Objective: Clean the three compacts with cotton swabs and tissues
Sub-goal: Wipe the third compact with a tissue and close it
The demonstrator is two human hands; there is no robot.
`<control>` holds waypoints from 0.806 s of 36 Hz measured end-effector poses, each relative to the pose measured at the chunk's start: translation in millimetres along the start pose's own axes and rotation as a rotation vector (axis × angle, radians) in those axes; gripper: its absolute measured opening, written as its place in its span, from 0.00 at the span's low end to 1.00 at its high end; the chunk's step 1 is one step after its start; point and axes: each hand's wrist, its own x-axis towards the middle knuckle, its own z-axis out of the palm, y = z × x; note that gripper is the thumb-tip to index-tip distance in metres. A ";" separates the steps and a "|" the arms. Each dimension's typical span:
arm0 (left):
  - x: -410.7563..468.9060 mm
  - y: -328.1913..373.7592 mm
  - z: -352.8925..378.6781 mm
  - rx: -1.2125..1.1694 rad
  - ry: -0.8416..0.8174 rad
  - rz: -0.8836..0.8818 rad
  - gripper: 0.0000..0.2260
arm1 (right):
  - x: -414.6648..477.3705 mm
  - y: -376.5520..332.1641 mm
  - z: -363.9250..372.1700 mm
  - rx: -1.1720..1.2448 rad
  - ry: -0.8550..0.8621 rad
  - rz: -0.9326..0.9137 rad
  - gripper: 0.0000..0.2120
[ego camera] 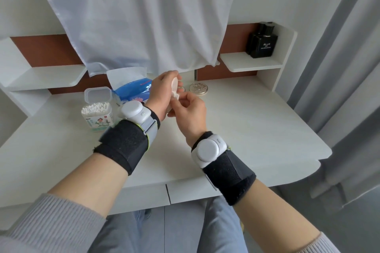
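Looks like a home dressing corner: white table [246,129] with a small shelf [253,64] carrying a black perfume bottle [262,42], grey curtain [339,47] alongside, tissue pack [133,90] and cotton-swab box [96,113] side by side.

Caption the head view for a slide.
Left hand holds a pale compact; right hand pinches a tissue against it, above the white desk.

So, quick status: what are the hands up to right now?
Left hand holds pale compact. Right hand pinches white wad at it. Silver compact waits on desk. Nothing in the way.

Black perfume bottle [262,41] label: "BLUE DE", third line illegible.
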 end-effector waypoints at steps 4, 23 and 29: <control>5.0 -2.3 11.6 0.162 -0.103 -0.093 0.06 | 15.0 -0.1 -10.3 -0.009 0.059 -0.124 0.02; 59.1 -50.9 99.5 0.662 -0.231 0.231 0.11 | 101.5 38.4 -104.9 -0.207 0.374 0.061 0.05; 73.7 -79.7 122.4 0.768 -0.302 0.252 0.12 | 112.0 46.3 -111.0 -0.122 0.570 0.040 0.02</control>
